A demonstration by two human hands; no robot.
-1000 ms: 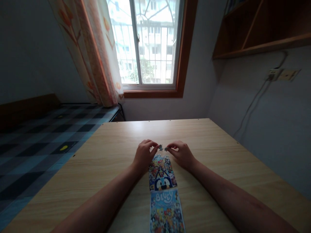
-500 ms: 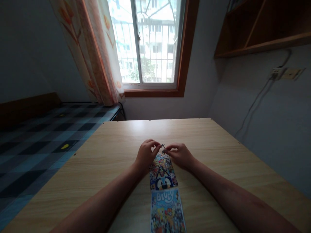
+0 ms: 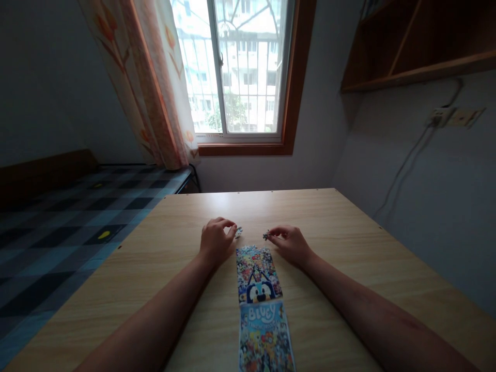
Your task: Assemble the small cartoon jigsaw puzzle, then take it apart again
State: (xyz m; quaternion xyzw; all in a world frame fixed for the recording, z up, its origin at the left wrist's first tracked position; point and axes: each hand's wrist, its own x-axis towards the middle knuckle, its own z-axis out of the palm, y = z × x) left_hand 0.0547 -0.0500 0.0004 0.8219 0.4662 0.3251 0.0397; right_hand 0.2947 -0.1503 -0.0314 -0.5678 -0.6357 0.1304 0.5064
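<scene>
My left hand point(image 3: 217, 237) pinches a small jigsaw puzzle piece point(image 3: 238, 232) between thumb and fingertips, just above the table. Across a gap, my right hand point(image 3: 290, 243) grips another puzzle piece point(image 3: 265, 235) the same way. Between and below the hands lies a partly joined jigsaw puzzle point(image 3: 258, 274), showing a crowd of cartoon figures and a large blue dog's face. Its far edge is uneven. Against its near edge sits a printed picture sheet point(image 3: 266, 336) with "Bluey" lettering and a similar crowd of figures.
The pale wooden table point(image 3: 155, 268) reaches toward the wall below a barred window point(image 3: 248, 77). On the left are a bed with a checked sheet point(image 3: 104, 206) and a flowered curtain point(image 3: 143, 88). A wooden shelf point(image 3: 418, 67) and a plugged-in cable point(image 3: 403, 170) are at right.
My hands have moved apart, each with its puzzle piece. The left hand shifted further left, the right slightly to the right. The puzzle's far edge is now uncovered.
</scene>
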